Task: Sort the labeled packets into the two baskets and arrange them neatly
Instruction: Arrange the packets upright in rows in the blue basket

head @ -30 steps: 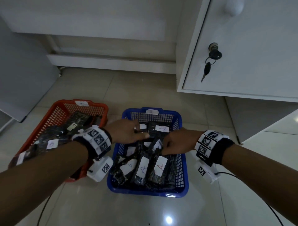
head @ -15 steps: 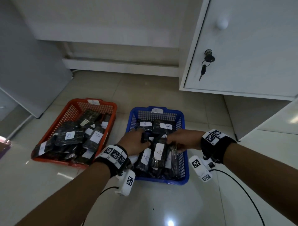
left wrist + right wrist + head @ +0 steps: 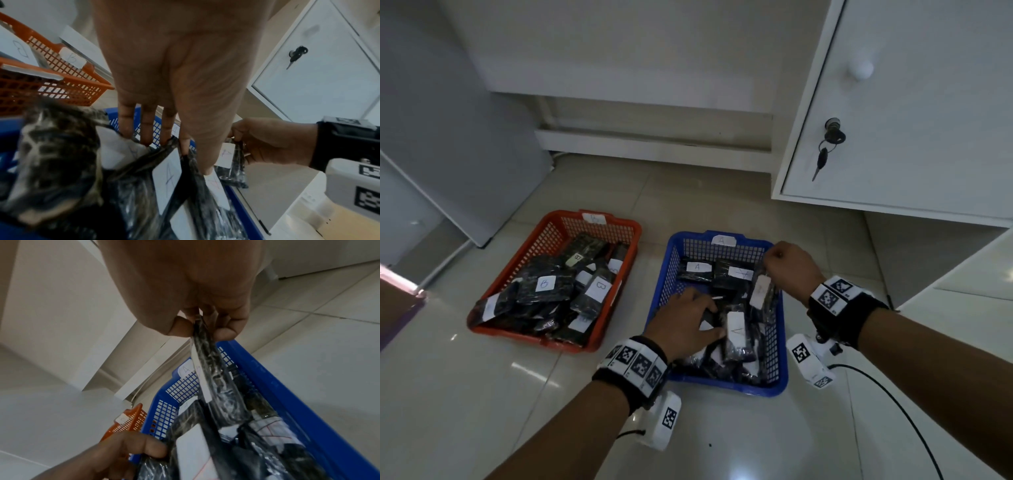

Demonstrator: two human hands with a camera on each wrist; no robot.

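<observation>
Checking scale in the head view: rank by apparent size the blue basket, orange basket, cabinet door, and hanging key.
1. cabinet door
2. orange basket and blue basket: look alike, no ranking
3. key

White cabinet door [image 3: 914, 113], round knob [image 3: 861, 68], keys in lock [image 3: 828, 144], tiled floor [image 3: 722, 438]

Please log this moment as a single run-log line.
right hand: pinches A packet upright | left hand: touches packets | blue basket: arranging
</observation>
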